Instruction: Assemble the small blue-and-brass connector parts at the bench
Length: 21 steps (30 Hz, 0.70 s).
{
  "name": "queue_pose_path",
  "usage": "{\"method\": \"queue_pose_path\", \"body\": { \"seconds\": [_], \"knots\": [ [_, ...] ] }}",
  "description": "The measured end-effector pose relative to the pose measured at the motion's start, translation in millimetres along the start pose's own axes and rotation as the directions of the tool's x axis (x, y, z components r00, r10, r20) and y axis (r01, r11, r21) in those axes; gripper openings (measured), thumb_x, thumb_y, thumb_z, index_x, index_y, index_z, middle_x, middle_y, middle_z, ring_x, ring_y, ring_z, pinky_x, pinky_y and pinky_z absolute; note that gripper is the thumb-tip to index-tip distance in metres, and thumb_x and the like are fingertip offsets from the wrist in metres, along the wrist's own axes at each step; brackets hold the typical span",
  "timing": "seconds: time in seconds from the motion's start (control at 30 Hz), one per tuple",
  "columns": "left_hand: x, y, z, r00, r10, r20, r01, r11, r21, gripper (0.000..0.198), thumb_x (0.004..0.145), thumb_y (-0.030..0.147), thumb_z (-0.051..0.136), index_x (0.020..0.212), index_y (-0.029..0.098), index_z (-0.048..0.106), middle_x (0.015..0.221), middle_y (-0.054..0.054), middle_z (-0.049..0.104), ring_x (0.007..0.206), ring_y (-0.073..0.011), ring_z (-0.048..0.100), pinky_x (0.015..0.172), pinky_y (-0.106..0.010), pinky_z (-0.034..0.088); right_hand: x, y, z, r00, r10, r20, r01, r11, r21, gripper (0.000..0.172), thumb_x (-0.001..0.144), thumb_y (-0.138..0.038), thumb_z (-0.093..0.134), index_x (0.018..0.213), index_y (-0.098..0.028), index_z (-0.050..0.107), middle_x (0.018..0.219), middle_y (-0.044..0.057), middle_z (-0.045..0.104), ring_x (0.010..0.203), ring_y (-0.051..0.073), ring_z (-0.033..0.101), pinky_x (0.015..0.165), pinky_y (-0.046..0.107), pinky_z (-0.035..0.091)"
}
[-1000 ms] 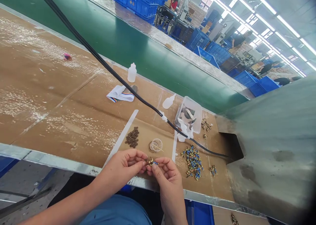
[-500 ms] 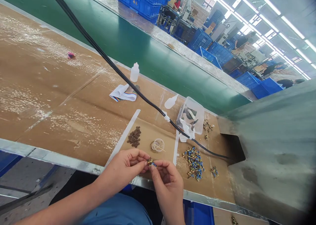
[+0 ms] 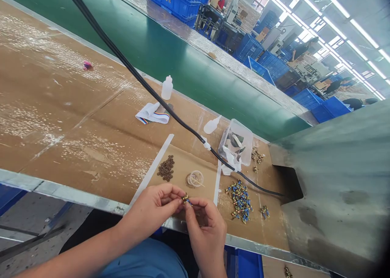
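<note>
Between the fingertips of both hands is a small yellow, dark and blue piece (image 3: 186,198), too small to name exactly. My left hand (image 3: 160,203) pinches it from the left, thumb against forefinger. From the right, my right hand (image 3: 205,223) closes thumb and forefinger on it. Just beyond the hands stands a small clear cup (image 3: 195,179) with thin sticks in it. A pile of brown round discs (image 3: 166,168) lies to its left. To the right is a heap of small blue and yellow pieces (image 3: 240,200), with a few more (image 3: 264,212) beside it.
A black cable (image 3: 146,87) crosses above the cardboard-covered bench (image 3: 100,107). Farther back are a white squeeze bottle (image 3: 167,87), a striped ribbon (image 3: 152,114), another white bottle (image 3: 212,125) and a clear plastic box (image 3: 247,142). A metal panel (image 3: 341,168) rises at the right.
Both hands keep their pinch on the small piece, which seems slightly turned. The view has shifted a little; the things on the bench lie as before.
</note>
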<state>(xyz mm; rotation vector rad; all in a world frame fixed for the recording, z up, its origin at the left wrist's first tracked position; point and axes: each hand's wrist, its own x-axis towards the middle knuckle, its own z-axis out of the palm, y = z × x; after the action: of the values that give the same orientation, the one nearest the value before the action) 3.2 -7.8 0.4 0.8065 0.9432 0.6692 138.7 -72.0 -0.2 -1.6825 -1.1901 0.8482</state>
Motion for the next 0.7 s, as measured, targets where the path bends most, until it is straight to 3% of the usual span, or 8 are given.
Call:
{"method": "queue_pose_path", "body": {
  "seconds": [0.2, 0.4, 0.7],
  "knots": [
    [-3, 1, 0.7, 1.000, 0.029, -0.005, -0.028, 0.997, 0.071, 0.011, 0.075, 0.022, 0.065, 0.083, 0.016, 0.068, 0.080, -0.005, 0.074, 0.079, -0.0213, 0.070, 0.076, -0.033, 0.057, 0, -3, 1, 0.999, -0.041, -0.029, 0.038, 0.994, -0.101, 0.009, 0.083, -0.024, 0.059, 0.088, -0.020, 0.065, 0.081, 0.004, 0.068, 0.072, 0.015, 0.067, 0.064, 0.025, 0.056],
    [-5, -5, 0.8, 0.989, 0.145, -0.008, -0.139, 0.963, 0.229, 0.014, 0.081, 0.022, 0.058, 0.093, 0.017, 0.064, 0.085, -0.005, 0.074, 0.081, -0.0201, 0.071, 0.075, -0.030, 0.057, -2, 0, 5, 0.996, -0.062, -0.063, 0.053, 0.989, -0.138, 0.009, 0.082, -0.025, 0.059, 0.086, -0.020, 0.066, 0.079, 0.003, 0.068, 0.070, 0.015, 0.067, 0.063, 0.025, 0.055],
    [-12, -23, 0.8, 0.907, 0.420, 0.000, -0.365, 0.787, 0.498, 0.022, 0.084, 0.017, 0.053, 0.105, 0.024, 0.058, 0.093, 0.000, 0.075, 0.084, -0.0156, 0.072, 0.075, -0.024, 0.058, -5, 5, 10, 0.994, 0.080, -0.073, -0.081, 0.997, -0.009, 0.012, 0.081, -0.028, 0.061, 0.083, -0.017, 0.065, 0.074, 0.004, 0.069, 0.066, 0.016, 0.067, 0.060, 0.024, 0.055]
  ]
}}
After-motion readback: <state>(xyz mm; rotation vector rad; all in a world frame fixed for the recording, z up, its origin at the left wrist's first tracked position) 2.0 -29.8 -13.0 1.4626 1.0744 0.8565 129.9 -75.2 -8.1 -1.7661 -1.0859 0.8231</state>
